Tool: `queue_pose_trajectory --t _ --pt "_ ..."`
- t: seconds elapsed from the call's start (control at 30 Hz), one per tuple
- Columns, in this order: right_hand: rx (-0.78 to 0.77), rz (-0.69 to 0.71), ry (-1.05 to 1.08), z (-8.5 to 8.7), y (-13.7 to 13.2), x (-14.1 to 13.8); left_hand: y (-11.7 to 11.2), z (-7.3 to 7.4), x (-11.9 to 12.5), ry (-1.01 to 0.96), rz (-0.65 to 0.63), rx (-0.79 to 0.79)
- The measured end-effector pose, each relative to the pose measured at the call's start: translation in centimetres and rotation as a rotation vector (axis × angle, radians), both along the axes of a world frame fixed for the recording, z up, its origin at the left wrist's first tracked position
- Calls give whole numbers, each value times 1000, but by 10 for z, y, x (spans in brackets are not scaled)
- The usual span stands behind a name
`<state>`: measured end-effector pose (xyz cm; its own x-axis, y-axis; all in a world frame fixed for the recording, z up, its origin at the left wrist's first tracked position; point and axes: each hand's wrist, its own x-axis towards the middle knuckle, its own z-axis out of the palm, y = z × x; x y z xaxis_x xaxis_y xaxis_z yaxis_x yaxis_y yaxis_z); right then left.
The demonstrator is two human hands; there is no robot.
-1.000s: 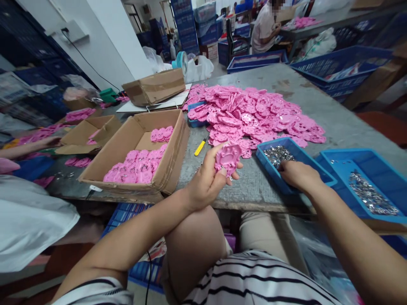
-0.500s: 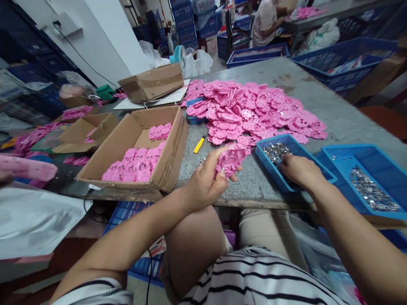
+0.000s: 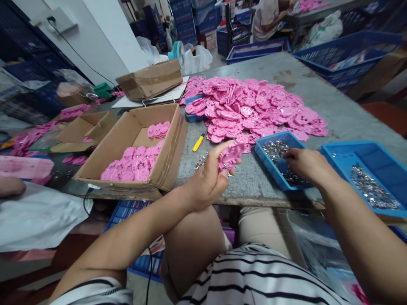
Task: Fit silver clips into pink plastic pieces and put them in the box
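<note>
My left hand (image 3: pixel 206 182) is closed around a pink plastic piece (image 3: pixel 231 155) with a moulded, scalloped edge, held tilted above the table's front edge. Over a blue tray (image 3: pixel 270 173) of small shiny metal parts (image 3: pixel 276 149), my right hand (image 3: pixel 307 165) has its fingers pinched together. Whether a part is between those fingertips is too small to make out. A big heap of similar pink pieces (image 3: pixel 254 106) lies behind both hands. Some loose metal parts (image 3: pixel 201 162) lie on the table beside my left hand.
An open cardboard box (image 3: pixel 178 148) with rows of pink pieces stands to the left. A yellow-handled tool (image 3: pixel 198 143) lies near the heap. At the right is a second blue tray (image 3: pixel 349 148) with metal parts. Another person (image 3: pixel 265 21) sits at the back.
My right hand has lifted slightly and shifted right within the tray. The pink piece in my left hand has turned to a steeper tilt.
</note>
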<state>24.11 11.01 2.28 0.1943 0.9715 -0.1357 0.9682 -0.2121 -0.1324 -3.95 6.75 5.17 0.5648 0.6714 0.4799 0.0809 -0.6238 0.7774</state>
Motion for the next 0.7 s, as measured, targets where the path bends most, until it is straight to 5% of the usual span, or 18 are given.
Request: queue_pose_trajectory --t 0.1,0.3,0.53,0.7 --pt "-35 -95 128 11 -3 -5 -1 1 1 -8 14 -40" --pt "150 -205 725 35 -15 -26 -1 3 2 -25 58 -146" --pt "212 58 1116 50 -32 -54 -3 6 0 -54 108 -312" --pt "121 204 1253 55 -39 -82 4 8 7 -334 177 -594"
